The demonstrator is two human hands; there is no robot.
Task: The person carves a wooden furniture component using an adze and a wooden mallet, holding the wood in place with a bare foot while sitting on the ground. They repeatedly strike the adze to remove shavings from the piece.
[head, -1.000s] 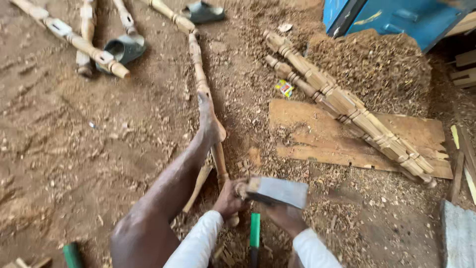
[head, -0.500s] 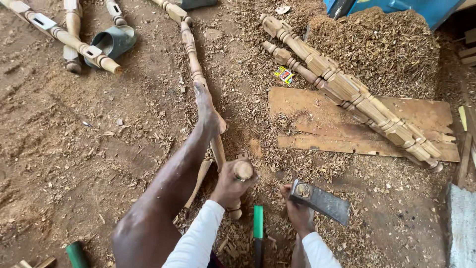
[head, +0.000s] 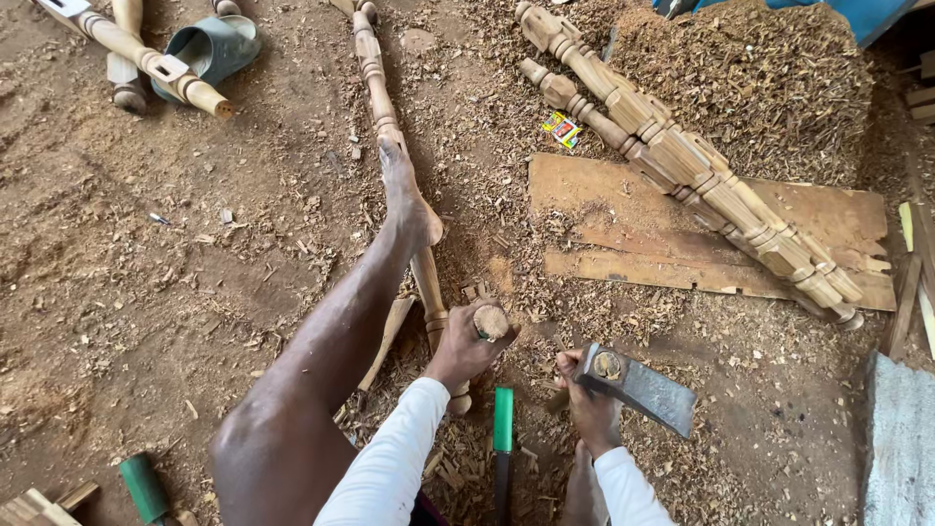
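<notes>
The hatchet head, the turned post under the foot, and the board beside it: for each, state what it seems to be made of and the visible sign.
Hatchet head: dull grey metal, probably steel; surface worn, not shiny.
Turned post: pale bare wood; grain shows, no paint or varnish visible.
Board: raw wood, brownish and dusty, rough edges; possibly plywood, unclear.

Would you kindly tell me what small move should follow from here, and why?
Probably swing the axe head in the right hand onto the chisel handle, since the left hand holds it upright against the turned post pinned underfoot.
</notes>
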